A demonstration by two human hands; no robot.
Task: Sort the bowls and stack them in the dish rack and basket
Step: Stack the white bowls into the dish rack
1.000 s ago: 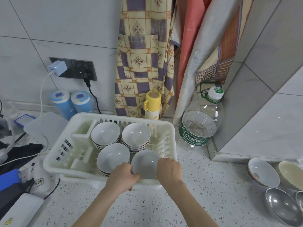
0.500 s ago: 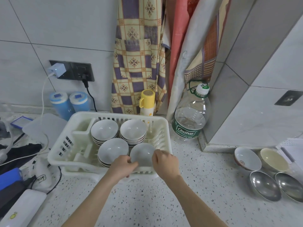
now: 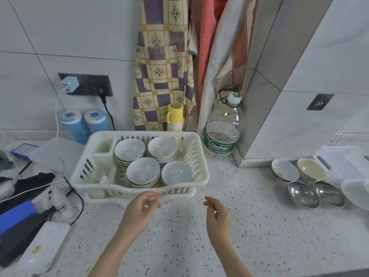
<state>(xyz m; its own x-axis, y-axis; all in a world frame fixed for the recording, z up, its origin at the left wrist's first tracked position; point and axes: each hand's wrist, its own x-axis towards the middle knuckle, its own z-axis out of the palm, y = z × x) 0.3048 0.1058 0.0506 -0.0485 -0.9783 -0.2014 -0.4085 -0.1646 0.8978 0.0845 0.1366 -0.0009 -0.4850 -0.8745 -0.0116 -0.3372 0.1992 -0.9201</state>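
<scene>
On the far left of the speckled counter lie a white box and some dark cables. Two blue tubs stand by the wall under a plug socket. Next comes the white dish rack. It holds four groups of white bowls: a stack at the back left, a stack at the back right, a stack at the front left, and a front right bowl that may be one bowl or more; the rack rim hides its bottom. Just in front of the rack is the left hand. Its fingers are loosely curled and spread, it holds nothing, and its fingertips are right by the rack's front edge. The right hand is near it over the counter, also loose and holding nothing. Behind the rack stand a yellow flask and a big clear water bottle. On the right, well apart from the rack, more bowls wait on the counter: a white patterned bowl, a cream bowl beside it, and two shiny metal bowls in front. A pale bowl sits at the edge, next to a white basket.
</scene>
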